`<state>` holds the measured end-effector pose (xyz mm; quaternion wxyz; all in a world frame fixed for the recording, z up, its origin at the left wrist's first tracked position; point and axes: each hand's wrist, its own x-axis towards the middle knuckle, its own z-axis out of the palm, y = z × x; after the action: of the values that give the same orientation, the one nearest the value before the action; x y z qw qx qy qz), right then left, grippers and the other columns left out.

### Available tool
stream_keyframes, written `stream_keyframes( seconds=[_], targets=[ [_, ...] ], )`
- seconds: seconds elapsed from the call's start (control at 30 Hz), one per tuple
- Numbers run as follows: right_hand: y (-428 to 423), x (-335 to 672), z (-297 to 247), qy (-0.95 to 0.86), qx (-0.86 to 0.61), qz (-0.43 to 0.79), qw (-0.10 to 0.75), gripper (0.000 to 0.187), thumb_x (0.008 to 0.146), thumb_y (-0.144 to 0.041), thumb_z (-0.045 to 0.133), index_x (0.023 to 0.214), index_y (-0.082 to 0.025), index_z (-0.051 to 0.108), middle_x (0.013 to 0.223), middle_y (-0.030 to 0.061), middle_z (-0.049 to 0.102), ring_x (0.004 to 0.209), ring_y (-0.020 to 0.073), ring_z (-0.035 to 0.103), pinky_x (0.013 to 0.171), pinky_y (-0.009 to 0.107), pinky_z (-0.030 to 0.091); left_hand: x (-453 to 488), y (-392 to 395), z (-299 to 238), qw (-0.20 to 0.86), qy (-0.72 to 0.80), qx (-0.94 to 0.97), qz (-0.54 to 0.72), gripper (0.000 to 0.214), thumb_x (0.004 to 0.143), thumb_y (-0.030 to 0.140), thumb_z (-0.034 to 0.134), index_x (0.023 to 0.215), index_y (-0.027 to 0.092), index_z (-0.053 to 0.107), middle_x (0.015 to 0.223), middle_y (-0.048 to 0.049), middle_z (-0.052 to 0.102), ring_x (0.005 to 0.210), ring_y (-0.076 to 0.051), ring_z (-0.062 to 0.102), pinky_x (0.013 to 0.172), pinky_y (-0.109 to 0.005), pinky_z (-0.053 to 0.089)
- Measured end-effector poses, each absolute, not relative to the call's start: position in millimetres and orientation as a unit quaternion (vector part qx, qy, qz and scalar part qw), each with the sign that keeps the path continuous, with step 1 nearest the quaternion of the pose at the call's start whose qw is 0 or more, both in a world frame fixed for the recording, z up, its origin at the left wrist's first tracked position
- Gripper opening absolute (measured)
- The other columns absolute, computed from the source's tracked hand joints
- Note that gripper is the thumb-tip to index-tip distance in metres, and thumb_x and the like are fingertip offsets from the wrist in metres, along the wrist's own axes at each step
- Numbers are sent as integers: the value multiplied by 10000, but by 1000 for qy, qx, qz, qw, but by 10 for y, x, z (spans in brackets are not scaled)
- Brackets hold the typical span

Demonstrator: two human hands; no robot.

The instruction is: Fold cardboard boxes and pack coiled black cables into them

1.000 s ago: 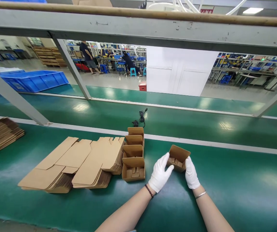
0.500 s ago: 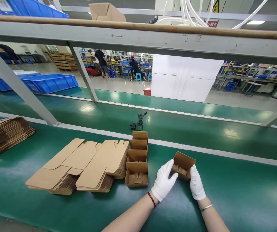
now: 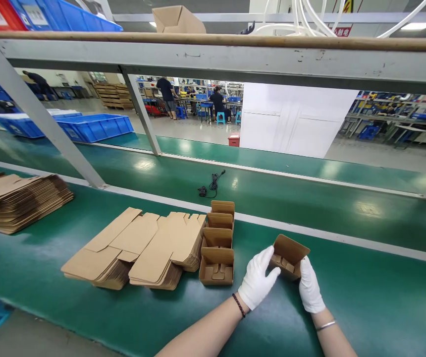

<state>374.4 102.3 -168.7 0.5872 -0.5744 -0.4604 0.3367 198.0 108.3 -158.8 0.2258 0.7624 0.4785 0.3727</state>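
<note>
Box (image 3: 291, 254), brown, small and open at the top, sits between a white-gloved left hand (image 3: 259, 278) and right hand (image 3: 311, 286) right of center in the frame, its back panel raised and tabs showing inside. Whether its base rests on the green surface (image 3: 153, 317) or hangs just above cannot be told from this angle. The likeliest mishap is a crushed wall: uneven pressure from the two sides could buckle the thin card or spring the bottom tabs loose. A careless swing of the left wrist could also nudge the nearest of four open boxes (image 3: 216, 273) lined up at the center of the frame, and the uneven stacks of flat cardboard (image 3: 94, 262) to the left could slide if bumped.

The left hand is half spread, fingertips against the box's left side and thumb apart near its front edge, a visible gap between them. The right hand lies along the box's right side, fingers fairly straight and close together; its thumb is hard to make out, so whether it pinches the wall or only steadies it is unclear. Beyond the row, a coiled black cable (image 3: 213, 185) lies near the middle of the frame, well apart from both hands.
</note>
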Motion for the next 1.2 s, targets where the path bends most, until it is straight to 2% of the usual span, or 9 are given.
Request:
stream_keyframes(
  seconds=[0.2,0.57,0.9,1.1,1.2],
  targets=[
    [1012,3728,-1638,-453,-550,372,595,496,876,-600,470,1172,-223,598,1196,101,656,1120,284,595,978,479,480,1985,1091,-1579,229,474,764,373,566,885,321,527,1419,192,392,1413,-102,510,1293,-243,492,1081,-442,434],
    [1004,3717,-1559,-483,-543,366,582,484,910,-570,421,1216,-224,563,1217,97,641,1101,261,602,972,459,486,1986,1090,-1593,228,472,760,383,567,883,339,535,1414,191,402,1407,-107,515,1285,-244,500,1067,-447,449],
    [1006,3735,-1618,-458,-569,369,575,528,891,-592,434,1227,-202,546,1249,109,623,1150,270,572,1004,464,446,1987,1089,-1556,240,477,759,373,580,875,346,543,1419,204,398,1413,-100,511,1288,-251,497,1066,-452,448],
    [997,3724,-1618,-443,-593,365,565,604,856,-647,438,1246,-200,553,1268,104,622,1199,288,546,1022,463,438,1981,1084,-1560,244,478,761,364,588,873,346,544,1420,186,399,1417,-113,504,1298,-251,486,1088,-446,423],
    [1004,3724,-1629,-432,-606,367,558,673,821,-695,440,1250,-187,549,1324,117,583,1264,303,491,1066,480,394,1984,1081,-1559,251,485,759,354,597,873,342,542,1425,172,392,1426,-116,494,1307,-248,476,1098,-441,410]
  ],
)
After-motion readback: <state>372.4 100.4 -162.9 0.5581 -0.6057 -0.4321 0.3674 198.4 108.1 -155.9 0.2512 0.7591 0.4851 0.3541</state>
